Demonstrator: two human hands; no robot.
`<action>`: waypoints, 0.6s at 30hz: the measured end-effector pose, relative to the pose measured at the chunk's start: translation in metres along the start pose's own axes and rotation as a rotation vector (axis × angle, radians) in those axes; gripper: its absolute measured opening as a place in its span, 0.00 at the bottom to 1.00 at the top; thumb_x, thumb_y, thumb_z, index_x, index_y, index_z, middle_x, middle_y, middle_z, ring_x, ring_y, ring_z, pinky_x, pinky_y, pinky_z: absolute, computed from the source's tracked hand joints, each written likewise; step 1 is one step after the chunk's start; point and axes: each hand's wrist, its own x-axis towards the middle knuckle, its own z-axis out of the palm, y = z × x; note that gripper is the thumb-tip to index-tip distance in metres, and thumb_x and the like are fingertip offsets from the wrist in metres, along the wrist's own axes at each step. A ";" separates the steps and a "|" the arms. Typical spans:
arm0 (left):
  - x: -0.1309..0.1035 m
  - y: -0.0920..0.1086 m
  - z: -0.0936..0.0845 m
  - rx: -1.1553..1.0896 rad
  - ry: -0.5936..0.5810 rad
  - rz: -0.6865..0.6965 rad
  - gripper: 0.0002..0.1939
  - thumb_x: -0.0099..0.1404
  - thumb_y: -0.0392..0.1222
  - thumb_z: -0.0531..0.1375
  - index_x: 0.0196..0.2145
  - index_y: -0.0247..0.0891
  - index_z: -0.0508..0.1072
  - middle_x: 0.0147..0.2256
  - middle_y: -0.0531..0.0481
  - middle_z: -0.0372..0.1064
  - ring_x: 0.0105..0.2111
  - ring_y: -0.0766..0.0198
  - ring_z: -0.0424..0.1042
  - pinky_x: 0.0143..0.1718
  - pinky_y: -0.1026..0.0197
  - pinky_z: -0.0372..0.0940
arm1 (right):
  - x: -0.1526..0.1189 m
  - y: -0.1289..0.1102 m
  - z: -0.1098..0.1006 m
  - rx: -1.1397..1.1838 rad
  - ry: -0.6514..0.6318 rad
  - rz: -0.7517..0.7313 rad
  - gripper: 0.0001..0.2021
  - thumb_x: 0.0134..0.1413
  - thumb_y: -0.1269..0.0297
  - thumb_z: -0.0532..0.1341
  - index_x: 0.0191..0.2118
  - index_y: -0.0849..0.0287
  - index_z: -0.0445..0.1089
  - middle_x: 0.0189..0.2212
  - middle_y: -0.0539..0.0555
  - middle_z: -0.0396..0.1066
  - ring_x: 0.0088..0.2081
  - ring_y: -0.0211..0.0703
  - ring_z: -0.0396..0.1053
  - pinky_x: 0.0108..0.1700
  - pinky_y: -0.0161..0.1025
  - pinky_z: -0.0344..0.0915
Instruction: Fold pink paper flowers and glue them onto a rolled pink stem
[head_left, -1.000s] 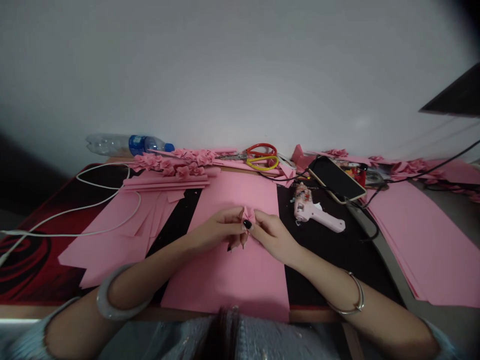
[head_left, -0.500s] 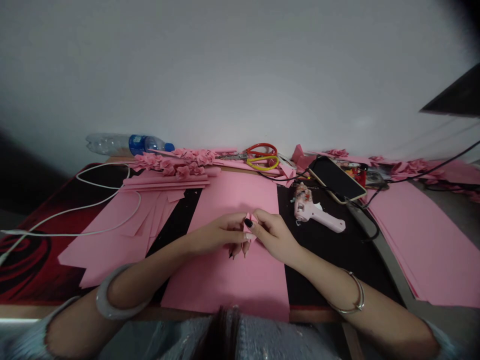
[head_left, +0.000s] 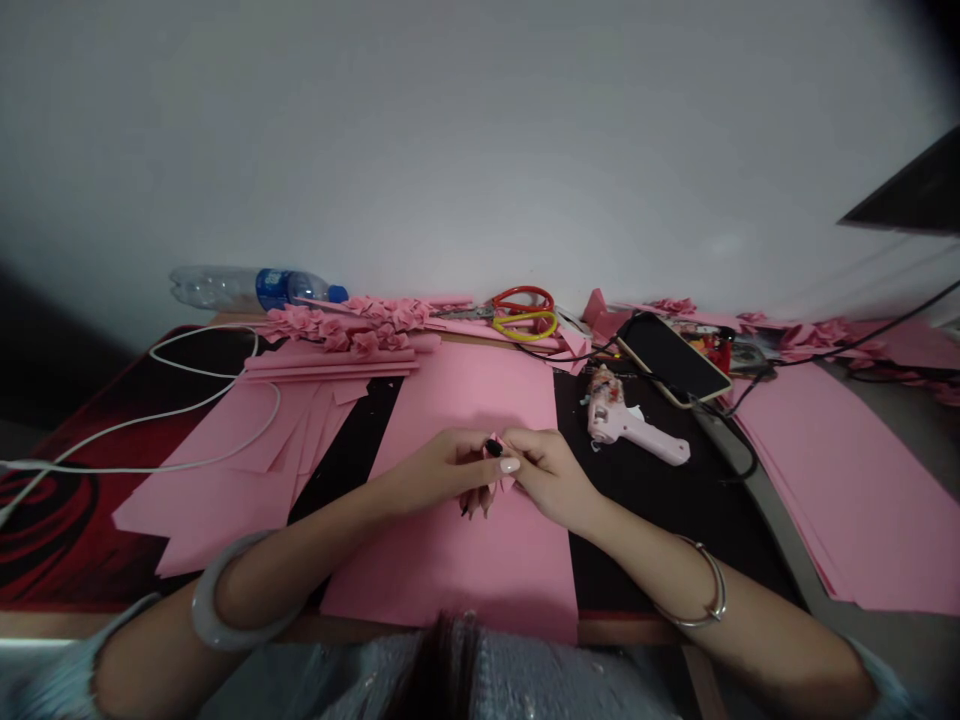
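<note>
Pink folded paper, red-and-yellow scissor handles

Pink paper piece was small, folded, mostly hidden. Sat pinched between fingers, above larger pink sheet.

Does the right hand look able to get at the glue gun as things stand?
Probably yes: the glue gun lies close by the right hand, with only pink sheet and black mat showing between, but that hand holds folded pink paper.
</note>
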 end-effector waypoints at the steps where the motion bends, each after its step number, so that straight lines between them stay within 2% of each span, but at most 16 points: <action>1: 0.001 -0.001 0.000 0.001 0.017 -0.008 0.17 0.63 0.51 0.56 0.26 0.33 0.68 0.19 0.53 0.66 0.17 0.72 0.66 0.18 0.70 0.61 | 0.000 0.002 0.000 -0.029 0.019 0.003 0.19 0.58 0.49 0.53 0.24 0.58 0.61 0.17 0.48 0.63 0.22 0.37 0.64 0.28 0.35 0.61; 6: 0.002 -0.004 0.000 -0.041 0.037 0.003 0.17 0.63 0.52 0.56 0.26 0.33 0.67 0.19 0.53 0.66 0.16 0.72 0.66 0.16 0.71 0.60 | -0.001 0.010 -0.003 -0.098 0.112 0.028 0.23 0.60 0.47 0.51 0.22 0.60 0.59 0.15 0.46 0.57 0.18 0.32 0.52 0.20 0.31 0.50; 12: 0.001 -0.002 -0.001 -0.004 0.060 0.038 0.19 0.66 0.52 0.53 0.26 0.34 0.67 0.21 0.53 0.67 0.16 0.74 0.64 0.17 0.72 0.59 | 0.000 0.009 -0.003 -0.026 0.153 -0.006 0.20 0.62 0.50 0.49 0.24 0.59 0.57 0.15 0.44 0.53 0.18 0.32 0.50 0.21 0.32 0.49; 14: 0.001 -0.002 -0.002 -0.013 0.090 0.053 0.19 0.66 0.52 0.53 0.26 0.34 0.66 0.20 0.54 0.66 0.16 0.74 0.64 0.17 0.72 0.59 | 0.000 0.007 -0.003 -0.053 0.196 -0.035 0.17 0.62 0.52 0.50 0.28 0.59 0.59 0.17 0.44 0.53 0.19 0.32 0.50 0.22 0.32 0.49; 16: 0.002 -0.004 -0.003 -0.033 0.121 0.067 0.19 0.65 0.52 0.53 0.25 0.34 0.66 0.19 0.54 0.65 0.16 0.73 0.64 0.17 0.72 0.59 | 0.000 0.004 -0.004 -0.119 0.226 -0.084 0.12 0.62 0.55 0.52 0.38 0.58 0.61 0.20 0.44 0.55 0.21 0.33 0.53 0.24 0.32 0.52; 18: 0.003 -0.006 -0.005 -0.047 0.140 0.070 0.20 0.63 0.54 0.55 0.24 0.34 0.66 0.19 0.53 0.66 0.16 0.73 0.64 0.16 0.71 0.58 | 0.000 0.001 -0.004 -0.236 0.219 -0.137 0.13 0.61 0.58 0.54 0.48 0.58 0.62 0.24 0.47 0.61 0.24 0.35 0.58 0.27 0.33 0.56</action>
